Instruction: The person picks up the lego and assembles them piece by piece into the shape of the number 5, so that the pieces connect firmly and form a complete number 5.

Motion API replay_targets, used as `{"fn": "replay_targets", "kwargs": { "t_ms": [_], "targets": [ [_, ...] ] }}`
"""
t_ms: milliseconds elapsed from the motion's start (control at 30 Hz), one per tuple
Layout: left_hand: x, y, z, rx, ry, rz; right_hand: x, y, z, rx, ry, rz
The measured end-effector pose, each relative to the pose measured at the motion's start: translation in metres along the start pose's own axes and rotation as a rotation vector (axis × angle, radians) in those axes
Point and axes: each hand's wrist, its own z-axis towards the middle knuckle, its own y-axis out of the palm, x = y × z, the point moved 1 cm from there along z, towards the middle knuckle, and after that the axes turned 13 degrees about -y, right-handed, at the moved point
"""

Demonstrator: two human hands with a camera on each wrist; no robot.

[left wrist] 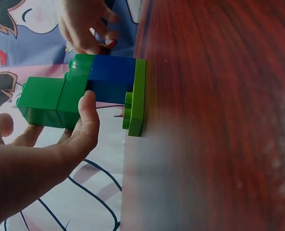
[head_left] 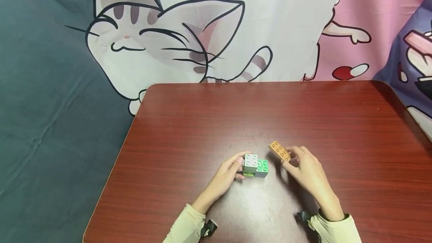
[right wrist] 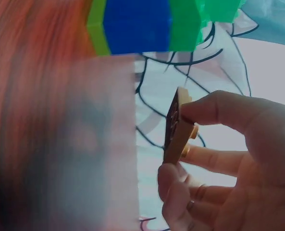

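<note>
In the head view, my left hand (head_left: pixel 221 179) holds a stack of toy building bricks (head_left: pixel 262 168) from its left side, with the thumb against the top brick (head_left: pixel 251 163). The left wrist view shows its layers: a lime flat brick (left wrist: pixel 139 96) at the base, then a blue brick (left wrist: pixel 112 77), a wide green brick (left wrist: pixel 76 84) and another green brick (left wrist: pixel 42 98) on top. My right hand (head_left: pixel 308 170) pinches a flat orange-yellow brick (head_left: pixel 279 150) by one end, tilted in the air to the right of the stack. Its studded face shows in the head view.
Both hands work over a reddish-brown wooden table (head_left: pixel 202 115) with rounded corners. Behind it hangs a curtain (head_left: pixel 287 29) printed with cartoon cats. A dark wrist strap (head_left: pixel 209 228) shows at the left sleeve, and another (head_left: pixel 305 218) at the right.
</note>
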Motion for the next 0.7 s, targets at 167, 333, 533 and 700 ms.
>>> {"fn": "replay_targets", "kwargs": {
  "t_ms": [167, 333, 533, 700],
  "targets": [
    [0.000, -0.001, 0.000, -0.012, -0.026, 0.002, -0.009, -0.006, 0.002, 0.045, -0.078, 0.062],
    [0.000, -0.001, -0.001, -0.021, -0.027, 0.014, -0.020, -0.011, 0.004, 0.065, -0.150, 0.143],
    [0.001, -0.001, -0.002, -0.016, -0.028, 0.028, -0.035, -0.017, 0.006, 0.075, -0.232, 0.223],
    [0.001, -0.001, -0.002, -0.016, -0.027, 0.016, -0.044, -0.019, 0.008, 0.046, -0.286, 0.237]
  ]
}}
